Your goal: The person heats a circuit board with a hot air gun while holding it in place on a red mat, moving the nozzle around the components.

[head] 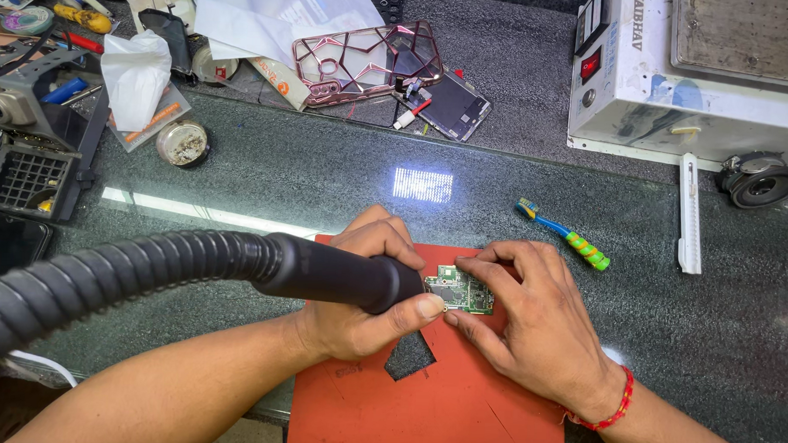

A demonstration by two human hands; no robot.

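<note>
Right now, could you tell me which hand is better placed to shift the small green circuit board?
Probably the right hand: its fingertips already pinch the circuit board on the red mat, while the left hand is wrapped around the black hose tool.

A small green circuit board (pixel 461 291) is showing silver and dark patches as it is lying on an orange-red mat (pixel 457 407), which is covering part of a dark grey speckled surface (pixel 326 175). A black ribbed hose with a smooth black handle (pixel 322 271) is crossing in front, and a red beaded cord is circling the wrist of the right hand (pixel 530 322). Farther back, a toothbrush (pixel 564 235) is showing a blue handle with a green and yellow grip, beside a white machine (pixel 678 83) with a red switch, while a phone case (pixel 365 59) is gleaming in rose-pink with a web-like line pattern.
</note>
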